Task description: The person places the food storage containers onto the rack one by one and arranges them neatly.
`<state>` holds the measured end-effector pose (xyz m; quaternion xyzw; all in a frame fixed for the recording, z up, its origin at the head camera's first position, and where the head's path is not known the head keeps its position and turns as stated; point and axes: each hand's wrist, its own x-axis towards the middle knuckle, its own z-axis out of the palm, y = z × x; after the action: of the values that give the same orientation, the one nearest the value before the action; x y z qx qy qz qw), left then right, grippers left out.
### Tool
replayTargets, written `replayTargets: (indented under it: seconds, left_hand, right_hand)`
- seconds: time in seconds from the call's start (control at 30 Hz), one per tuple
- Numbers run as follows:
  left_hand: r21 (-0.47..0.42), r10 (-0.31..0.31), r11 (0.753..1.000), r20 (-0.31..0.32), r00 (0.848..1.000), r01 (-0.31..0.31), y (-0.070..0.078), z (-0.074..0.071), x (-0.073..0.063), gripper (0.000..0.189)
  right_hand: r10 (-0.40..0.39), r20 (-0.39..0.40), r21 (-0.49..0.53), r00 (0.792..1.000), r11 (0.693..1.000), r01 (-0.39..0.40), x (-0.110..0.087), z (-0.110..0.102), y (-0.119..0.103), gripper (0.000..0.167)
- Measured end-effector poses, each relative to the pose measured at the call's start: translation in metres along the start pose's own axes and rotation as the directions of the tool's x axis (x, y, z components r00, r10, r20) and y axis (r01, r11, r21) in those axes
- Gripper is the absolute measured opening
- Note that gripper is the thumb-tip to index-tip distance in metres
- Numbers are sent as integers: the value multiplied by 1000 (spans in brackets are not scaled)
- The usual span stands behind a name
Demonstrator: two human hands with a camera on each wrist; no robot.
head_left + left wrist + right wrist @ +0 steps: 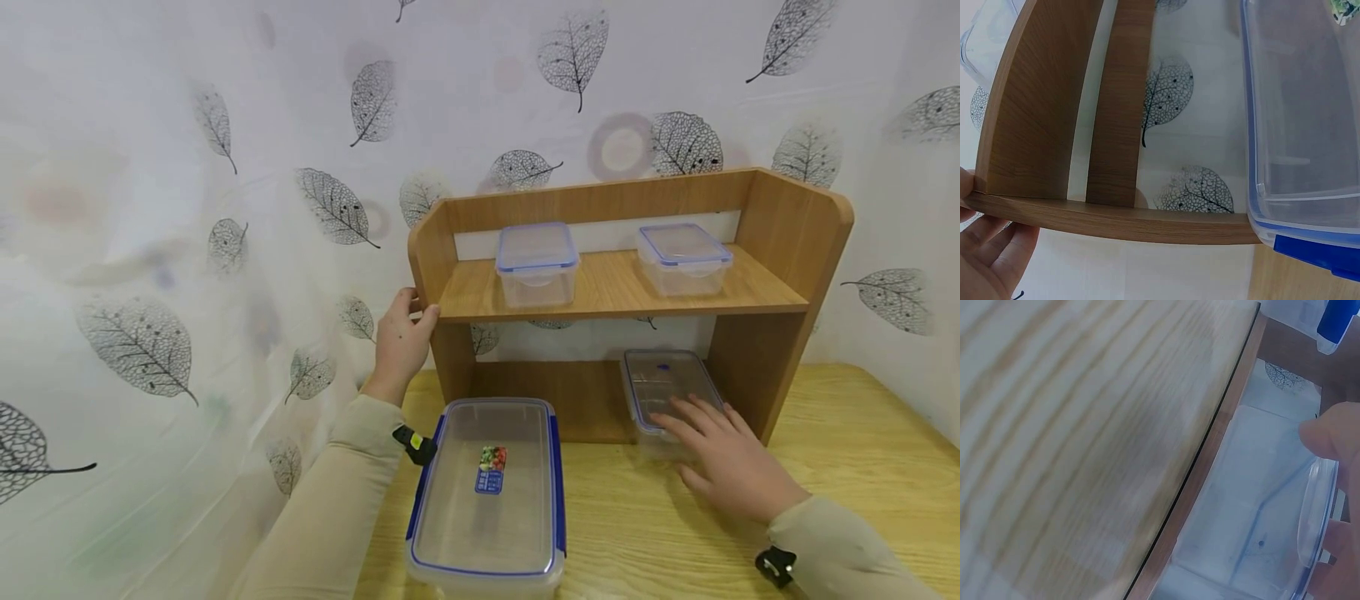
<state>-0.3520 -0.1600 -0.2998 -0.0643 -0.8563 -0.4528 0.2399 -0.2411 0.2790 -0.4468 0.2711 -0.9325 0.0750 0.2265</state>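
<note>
A wooden two-tier desk shelf [622,312] stands on the table. At its left side panel [1116,223], my left hand [402,337] grips the edge, thumb on the front and fingers around the outer face. In the lower compartment, at the right, sits a clear lidded food container [660,379] with a blue seal line, its front end jutting out past the shelf. My right hand [731,458] rests on this container's lid with fingers spread, and the thumb [1325,434] is by its front end in the right wrist view.
Two small clear containers with blue-edged lids, one on the left [536,267] and one on the right [686,258], sit on the upper shelf. A large container [487,533] with blue side clips stands on the table [600,533] before the shelf. A leaf-patterned sheet [285,125] hangs behind and leftward.
</note>
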Motion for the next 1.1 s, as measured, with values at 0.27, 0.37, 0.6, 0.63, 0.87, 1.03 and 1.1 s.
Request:
replayTargets:
  seconds: [0.27,0.37,0.6,0.63,0.87,1.03,1.1]
  left_hand:
    - [-1,15,1000,-6,1000,-15,1,0,-1,40]
    - [2,20,1000,-8,1000,-20,1,0,-1,40]
    - [6,14,1000,-11,1000,-13,2,0,-2,41]
    - [7,11,1000,-10,1000,-10,1,0,-2,41]
    - [-1,-3,1000,0,1000,3,1,0,-3,41]
    - [-3,-6,1000,0,1000,6,1,0,-2,41]
    - [-1,-9,1000,-2,1000,9,1,0,-2,41]
  right_hand:
    - [27,-27,32,999,999,-26,-1,-3,2,71]
    - [55,-55,61,997,997,-51,-2,-6,2,69]
    - [116,-117,75,986,991,-108,-7,-11,1,59]
    - [112,-128,66,985,992,-104,-7,-11,1,58]
    - [-5,-175,-42,985,999,-2,-16,-10,-1,48]
    - [-46,-150,-79,988,996,34,-21,-11,-7,49]
    - [-46,-138,-80,989,996,35,-22,-11,-9,51]
